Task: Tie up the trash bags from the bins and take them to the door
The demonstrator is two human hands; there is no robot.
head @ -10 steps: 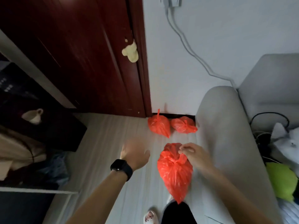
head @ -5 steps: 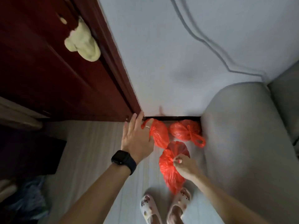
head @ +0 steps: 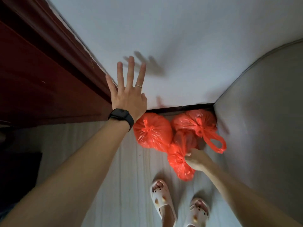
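Note:
Three tied red trash bags lie on the floor at the foot of the wall, beside the dark red door [head: 41,76]. The left bag [head: 151,131] and the right bag [head: 195,122], with its loose handle loop, rest against the skirting. In front of them sits the third bag [head: 177,161], low at the floor, with my right hand [head: 196,158] gripping its knotted top. My left hand [head: 129,94], with a black watch on the wrist, is spread with fingers apart near the door frame and holds nothing.
A grey sofa arm [head: 262,120] stands close on the right, right next to the bags. A white wall [head: 180,38] rises straight ahead. My feet in pale clogs [head: 161,199] stand on the light floor just behind the bags. Dark furniture sits at the lower left.
I have leaned in closer to the wall. My right hand has lowered the third bag down in front of the other two. My left hand has risen and spread by the door frame.

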